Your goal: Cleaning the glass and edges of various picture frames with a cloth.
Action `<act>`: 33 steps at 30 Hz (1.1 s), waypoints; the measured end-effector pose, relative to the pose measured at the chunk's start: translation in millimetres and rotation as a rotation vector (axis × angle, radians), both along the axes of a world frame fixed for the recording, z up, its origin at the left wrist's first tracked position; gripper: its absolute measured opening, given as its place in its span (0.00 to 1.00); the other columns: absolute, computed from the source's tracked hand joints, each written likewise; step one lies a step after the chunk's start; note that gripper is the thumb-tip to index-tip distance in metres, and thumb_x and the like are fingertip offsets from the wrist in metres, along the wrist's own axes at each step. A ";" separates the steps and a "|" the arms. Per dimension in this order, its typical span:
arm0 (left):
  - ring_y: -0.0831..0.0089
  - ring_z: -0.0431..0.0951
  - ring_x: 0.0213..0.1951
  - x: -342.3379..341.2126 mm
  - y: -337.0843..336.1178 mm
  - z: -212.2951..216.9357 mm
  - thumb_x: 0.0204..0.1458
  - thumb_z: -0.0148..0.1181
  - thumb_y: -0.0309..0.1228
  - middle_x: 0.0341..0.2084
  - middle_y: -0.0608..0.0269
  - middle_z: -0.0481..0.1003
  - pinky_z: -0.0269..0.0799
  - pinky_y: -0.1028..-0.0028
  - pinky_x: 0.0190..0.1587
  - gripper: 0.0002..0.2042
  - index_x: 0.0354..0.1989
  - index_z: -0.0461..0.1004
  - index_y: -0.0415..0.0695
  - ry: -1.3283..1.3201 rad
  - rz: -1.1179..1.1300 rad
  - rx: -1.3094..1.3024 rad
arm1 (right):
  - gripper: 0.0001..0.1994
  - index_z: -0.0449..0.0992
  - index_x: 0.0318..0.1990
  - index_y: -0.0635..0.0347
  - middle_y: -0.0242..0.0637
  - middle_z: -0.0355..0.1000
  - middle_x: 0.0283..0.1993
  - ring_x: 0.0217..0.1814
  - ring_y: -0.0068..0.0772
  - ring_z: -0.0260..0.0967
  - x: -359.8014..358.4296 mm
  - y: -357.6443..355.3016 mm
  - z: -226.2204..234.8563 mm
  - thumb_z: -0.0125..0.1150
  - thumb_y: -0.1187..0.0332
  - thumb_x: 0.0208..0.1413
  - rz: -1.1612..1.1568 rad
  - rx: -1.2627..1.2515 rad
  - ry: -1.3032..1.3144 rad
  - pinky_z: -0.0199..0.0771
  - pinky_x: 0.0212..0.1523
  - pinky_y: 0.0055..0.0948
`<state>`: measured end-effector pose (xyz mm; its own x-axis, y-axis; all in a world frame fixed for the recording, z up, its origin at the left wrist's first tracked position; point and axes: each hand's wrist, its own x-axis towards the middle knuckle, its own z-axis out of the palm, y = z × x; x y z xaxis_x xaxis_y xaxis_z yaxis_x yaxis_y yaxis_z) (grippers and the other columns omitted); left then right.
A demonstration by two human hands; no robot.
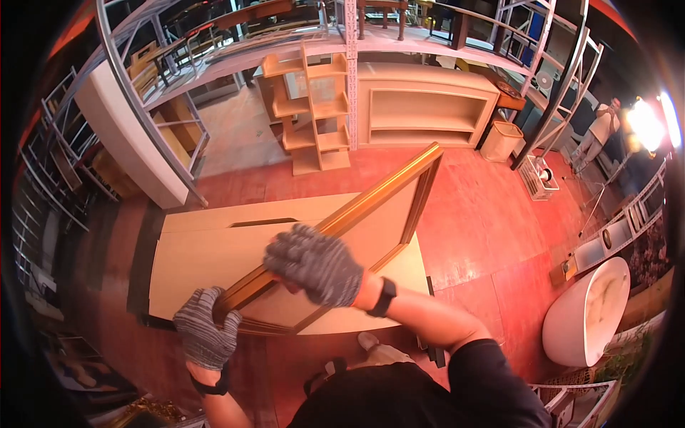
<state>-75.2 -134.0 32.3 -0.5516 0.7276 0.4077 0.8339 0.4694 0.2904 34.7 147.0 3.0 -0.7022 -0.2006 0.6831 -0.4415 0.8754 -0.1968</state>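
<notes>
Both my hands wear grey knitted gloves. My left hand (205, 329) grips the near corner of a long brown wooden frame (399, 187), which is tilted up off a stack of pale boards (207, 250) lying on the red floor. My right hand (314, 262) closes over the frame's upper rail a little further along. The frame's far end points toward a low beige cabinet. I cannot tell whether its lower edge rests on the boards.
A stepped wooden shelf (312, 114) and a low beige cabinet (421, 107) stand at the back. A metal rack post (146, 114) rises at left. A white tub (586, 314) lies at right, and a person (599, 132) stands far right near a bright lamp.
</notes>
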 end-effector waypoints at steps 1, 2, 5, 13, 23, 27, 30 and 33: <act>0.44 0.77 0.40 5.2 5.3 1.4 0.45 0.70 0.37 0.40 0.41 0.76 0.71 0.51 0.44 0.24 0.47 0.74 0.36 0.035 0.002 -0.039 | 0.22 0.79 0.50 0.54 0.40 0.76 0.53 0.60 0.48 0.72 6.4 24.5 2.9 0.70 0.61 0.45 -0.037 0.046 -0.001 0.69 0.64 0.48; 0.44 0.77 0.40 8.5 9.2 2.0 0.45 0.70 0.38 0.39 0.42 0.76 0.71 0.51 0.45 0.24 0.47 0.74 0.35 0.087 0.034 -0.070 | 0.20 0.79 0.49 0.55 0.41 0.76 0.52 0.58 0.49 0.73 17.3 53.9 5.1 0.68 0.62 0.47 -0.162 0.040 0.023 0.69 0.64 0.48; 0.44 0.76 0.39 14.8 18.5 -0.7 0.45 0.72 0.41 0.38 0.42 0.76 0.70 0.51 0.47 0.26 0.46 0.73 0.35 0.111 0.126 -0.124 | 0.16 0.80 0.46 0.54 0.43 0.78 0.45 0.53 0.51 0.75 53.0 161.2 12.3 0.67 0.64 0.48 -0.441 0.089 0.154 0.73 0.60 0.47; 0.45 0.77 0.33 37.1 66.7 12.6 0.45 0.72 0.44 0.30 0.43 0.76 0.72 0.52 0.38 0.26 0.43 0.73 0.34 0.205 0.145 -0.241 | 0.13 0.79 0.54 0.67 0.35 0.79 0.53 0.57 0.25 0.73 68.5 275.1 -53.2 0.55 0.71 0.69 -0.379 -1.040 0.477 0.69 0.63 0.28; 0.48 0.81 0.36 66.8 222.0 22.0 0.47 0.69 0.51 0.30 0.45 0.79 0.75 0.54 0.41 0.27 0.42 0.74 0.38 0.009 0.085 -0.341 | 0.12 0.81 0.51 0.61 0.27 0.77 0.41 0.41 0.21 0.72 90.8 251.2 -250.3 0.62 0.69 0.63 -0.669 -1.674 0.259 0.74 0.45 0.24; 0.47 0.82 0.38 63.5 275.8 27.2 0.44 0.70 0.54 0.32 0.43 0.81 0.76 0.54 0.44 0.30 0.43 0.76 0.38 -0.058 0.087 -0.446 | 0.09 0.79 0.48 0.61 0.27 0.76 0.36 0.37 0.21 0.71 90.8 253.7 -244.4 0.62 0.69 0.63 -0.429 -1.943 0.206 0.74 0.40 0.24; 0.47 0.82 0.39 55.5 294.5 31.2 0.43 0.71 0.55 0.31 0.44 0.81 0.76 0.55 0.45 0.30 0.42 0.77 0.39 -0.026 -0.010 -0.441 | 0.14 0.77 0.56 0.63 0.28 0.75 0.38 0.40 0.21 0.70 80.2 263.3 -167.0 0.59 0.70 0.65 -0.207 -1.789 0.286 0.73 0.45 0.24; 0.47 0.81 0.38 52.3 319.7 30.8 0.41 0.73 0.53 0.32 0.44 0.81 0.76 0.56 0.45 0.29 0.40 0.78 0.38 -0.056 -0.081 -0.464 | 0.10 0.77 0.50 0.63 0.27 0.75 0.39 0.39 0.19 0.70 65.3 271.4 -100.4 0.59 0.70 0.65 -0.186 -1.558 0.463 0.73 0.42 0.23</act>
